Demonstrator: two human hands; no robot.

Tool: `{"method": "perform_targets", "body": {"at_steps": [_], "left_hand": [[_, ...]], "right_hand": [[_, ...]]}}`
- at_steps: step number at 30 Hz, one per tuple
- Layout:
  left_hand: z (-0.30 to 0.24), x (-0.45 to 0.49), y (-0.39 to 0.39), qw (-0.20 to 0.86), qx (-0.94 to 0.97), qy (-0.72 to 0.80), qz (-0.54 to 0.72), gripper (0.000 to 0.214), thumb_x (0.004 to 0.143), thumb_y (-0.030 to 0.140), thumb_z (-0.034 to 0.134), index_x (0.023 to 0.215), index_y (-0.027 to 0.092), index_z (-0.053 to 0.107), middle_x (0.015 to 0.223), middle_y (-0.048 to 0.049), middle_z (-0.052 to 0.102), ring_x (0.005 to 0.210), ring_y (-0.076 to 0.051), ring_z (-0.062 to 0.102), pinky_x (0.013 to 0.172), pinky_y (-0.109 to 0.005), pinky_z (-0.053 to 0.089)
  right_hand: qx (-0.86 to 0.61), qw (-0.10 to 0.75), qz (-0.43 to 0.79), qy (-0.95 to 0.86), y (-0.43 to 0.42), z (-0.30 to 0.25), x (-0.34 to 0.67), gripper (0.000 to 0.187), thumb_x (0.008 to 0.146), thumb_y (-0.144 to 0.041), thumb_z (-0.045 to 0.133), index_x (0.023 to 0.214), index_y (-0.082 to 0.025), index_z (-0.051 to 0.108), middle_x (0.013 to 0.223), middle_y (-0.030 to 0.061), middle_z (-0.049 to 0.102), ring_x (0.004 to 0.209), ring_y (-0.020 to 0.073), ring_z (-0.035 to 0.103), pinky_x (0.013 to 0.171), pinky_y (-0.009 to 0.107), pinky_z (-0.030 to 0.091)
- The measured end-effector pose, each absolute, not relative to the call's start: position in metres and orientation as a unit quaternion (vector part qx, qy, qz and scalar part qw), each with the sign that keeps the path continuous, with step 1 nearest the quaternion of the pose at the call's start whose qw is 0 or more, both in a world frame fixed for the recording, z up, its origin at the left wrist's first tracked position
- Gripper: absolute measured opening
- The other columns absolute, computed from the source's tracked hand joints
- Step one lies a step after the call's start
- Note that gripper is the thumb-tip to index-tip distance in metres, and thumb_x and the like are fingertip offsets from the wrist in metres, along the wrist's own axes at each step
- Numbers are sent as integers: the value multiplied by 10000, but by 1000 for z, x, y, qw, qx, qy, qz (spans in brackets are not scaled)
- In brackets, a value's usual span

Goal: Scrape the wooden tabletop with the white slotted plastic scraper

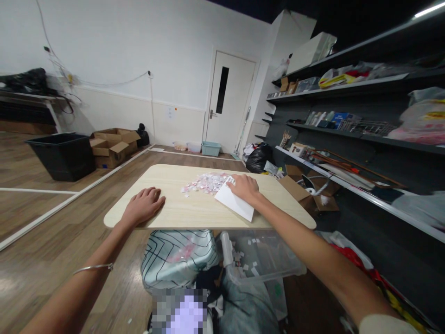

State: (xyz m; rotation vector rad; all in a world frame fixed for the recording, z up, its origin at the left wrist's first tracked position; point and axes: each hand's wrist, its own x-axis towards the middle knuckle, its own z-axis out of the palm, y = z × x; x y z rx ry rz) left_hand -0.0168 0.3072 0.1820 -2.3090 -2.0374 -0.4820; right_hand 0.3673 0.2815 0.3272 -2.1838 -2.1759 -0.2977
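Observation:
A small pale wood-grain table (181, 211) stands before me. Toward its far side lies a heap of small white and pink paper pieces (208, 182). My right hand (245, 186) grips a flat white card (236, 202) by its far end, fingertips at the heap's right edge. From there the card slants back toward the near edge of the table. On the left part of the tabletop, my left hand (146, 204) rests palm down with its fingers stretched out, apart from the paper pieces.
Below the table's near edge are a patterned cloth-covered stool (179, 260) and a clear plastic bin (271, 255) with paper bits inside. Loaded shelves (347, 93) line the right side. A black tub (62, 155) and cardboard boxes (114, 144) stand on the left floor.

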Motion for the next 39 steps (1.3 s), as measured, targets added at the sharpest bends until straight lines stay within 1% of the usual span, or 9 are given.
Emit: {"method": "perform_targets", "body": {"at_steps": [4, 9, 13, 17, 20, 24, 29, 34, 39], "left_hand": [[185, -15, 305, 10, -743, -653, -149, 741, 1120, 565, 274, 1579, 124, 654, 1741, -215, 591, 1602, -404, 547, 1280, -555, 463], [187, -14, 303, 10, -739, -656, -155, 705, 1109, 573, 305, 1533, 167, 694, 1724, -197, 611, 1583, -398, 570, 1264, -539, 477], [186, -15, 304, 9, -740, -653, -161, 713, 1108, 571, 318, 1547, 151, 692, 1716, -208, 615, 1580, -402, 572, 1265, -535, 473], [184, -16, 305, 10, -737, -654, -173, 690, 1102, 573, 369, 1548, 167, 703, 1699, -195, 636, 1571, -393, 582, 1270, -514, 470], [184, -17, 306, 6, -739, -652, -173, 703, 1100, 577, 363, 1559, 159, 692, 1700, -201, 633, 1576, -403, 574, 1271, -541, 468], [186, -17, 305, 1, -742, -652, -156, 748, 1100, 588, 296, 1558, 138, 680, 1726, -213, 603, 1597, -421, 547, 1278, -581, 461], [186, -17, 306, 0, -743, -651, -153, 764, 1092, 599, 283, 1558, 138, 675, 1733, -216, 595, 1601, -427, 538, 1279, -587, 458], [187, -18, 306, -3, -737, -658, -155, 769, 1089, 611, 304, 1593, 149, 655, 1735, -202, 601, 1614, -418, 525, 1290, -572, 450], [188, -19, 307, -6, -737, -658, -156, 792, 1083, 612, 308, 1614, 126, 640, 1728, -215, 604, 1603, -438, 529, 1290, -597, 451]], "right_hand": [[-690, 5, -106, -716, 278, 329, 364, 532, 1144, -543, 567, 1584, -283, 716, 1437, 188, 810, 1368, 386, 759, 1079, 461, 584], [-708, -21, -110, -697, 278, 329, 390, 527, 1155, -548, 529, 1506, -237, 769, 1427, 208, 810, 1353, 380, 763, 1055, 447, 586], [-724, -26, -122, -678, 283, 333, 416, 533, 1156, -533, 534, 1515, -212, 761, 1431, 223, 804, 1360, 379, 756, 1056, 442, 576], [-743, -18, -145, -653, 286, 338, 422, 538, 1164, -516, 526, 1521, -180, 749, 1407, 252, 803, 1354, 397, 755, 1054, 462, 575], [-740, -14, -150, -656, 284, 339, 414, 533, 1174, -519, 513, 1534, -197, 736, 1405, 246, 805, 1350, 393, 759, 1058, 463, 574], [-715, -23, -151, -682, 279, 338, 404, 517, 1170, -526, 523, 1528, -219, 737, 1394, 221, 816, 1325, 386, 772, 1021, 440, 579], [-680, -33, -142, -718, 271, 342, 408, 516, 1146, -573, 558, 1505, -261, 759, 1383, 184, 830, 1308, 386, 779, 1009, 435, 581], [-720, 10, -163, -674, 273, 347, 406, 551, 1155, -589, 522, 1543, -266, 741, 1398, 205, 821, 1308, 406, 779, 1025, 466, 585], [-700, 6, -160, -696, 278, 342, 390, 528, 1143, -577, 555, 1492, -249, 778, 1393, 218, 820, 1330, 403, 767, 1042, 458, 583]]}}
